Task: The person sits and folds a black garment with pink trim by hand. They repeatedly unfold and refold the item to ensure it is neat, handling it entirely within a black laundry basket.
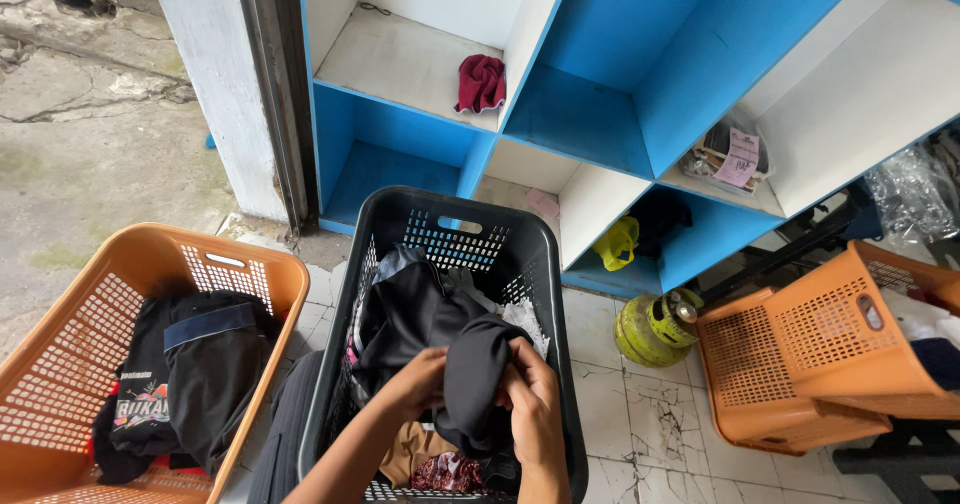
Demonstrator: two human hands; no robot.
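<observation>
Packages, labels: clear bagged bundle [722,159] lay in white shelf cubby at upper right, pink paper slip [741,157] on top; writing too small to tell.
Yellow bag [618,242]: crumpled at mouth of lower blue cubby, just left of something dark.
Print: coloured lettering on black shirt [150,394] in left basket.
Shelf unit [600,74]: blue frame, white and blue compartments, against wall beyond baskets.
Red cloth [481,83]: bunched on white upper shelf, well apart from hands.
Pink scrap [543,202]: flat on floor of middle lower cubby.
Gas cylinder [655,326]: small, green-yellow, on its side on cracked white tile, between black basket and orange baskets at right.
Left orange basket [262,279]: held dark folded clothes, touching black basket's side.
Right orange baskets [800,364]: two, tipped, one over the other; pale and dark cloth in the upper one.
In the way: nothing between hands and garment; basket's high rear wall stood between hands and shelf.
Black basket [545,264]: perforated plastic, handle slot at far rim, centre of view, full of mixed clothes.
Black garment [478,379]: plain, soft, bunched, lifted over heap in black basket; brown and dark red patterned cloth below.
Left hand [418,379]: clamped on garment's left side.
Right hand [532,394]: clamped on garment's right edge, close beside left.
</observation>
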